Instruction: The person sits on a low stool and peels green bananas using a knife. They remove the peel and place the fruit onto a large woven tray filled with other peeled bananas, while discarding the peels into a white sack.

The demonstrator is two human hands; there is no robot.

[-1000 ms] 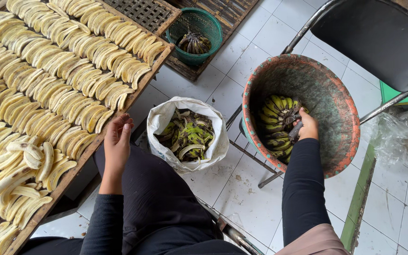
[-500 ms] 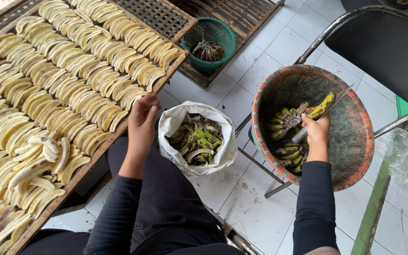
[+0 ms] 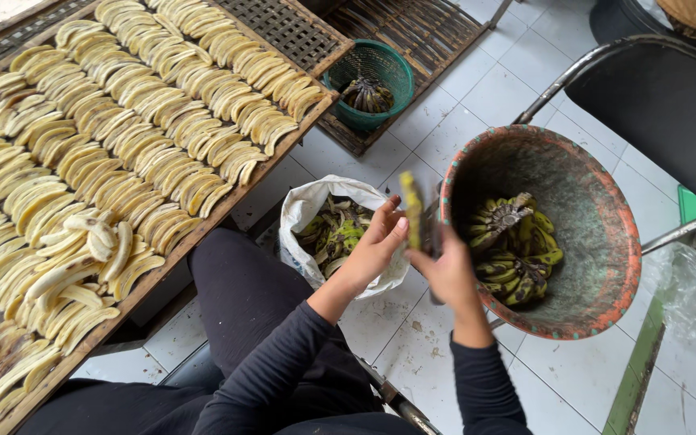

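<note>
Both of my hands meet over the white sack. My right hand (image 3: 446, 272) grips a small green-yellow unpeeled banana (image 3: 412, 211), held upright, along with what looks like a dark knife handle. My left hand (image 3: 379, 242) touches the banana's side with its fingertips. To the right, a large round worn basin (image 3: 598, 298) holds bunches of green-yellow bananas (image 3: 517, 250). Below my hands the white sack (image 3: 304, 205) is open and full of banana peels (image 3: 333, 234).
A wooden slatted tray (image 3: 227, 205) on the left is covered with rows of peeled bananas (image 3: 122, 153). A teal plastic basket (image 3: 376, 68) with dark stems stands behind. A black metal chair (image 3: 670, 105) is at the right. The floor is white tile (image 3: 573, 387).
My right hand has lifted a banana out of the basin and brought it left over the sack. My left hand has left the tray edge and come to meet the banana.
</note>
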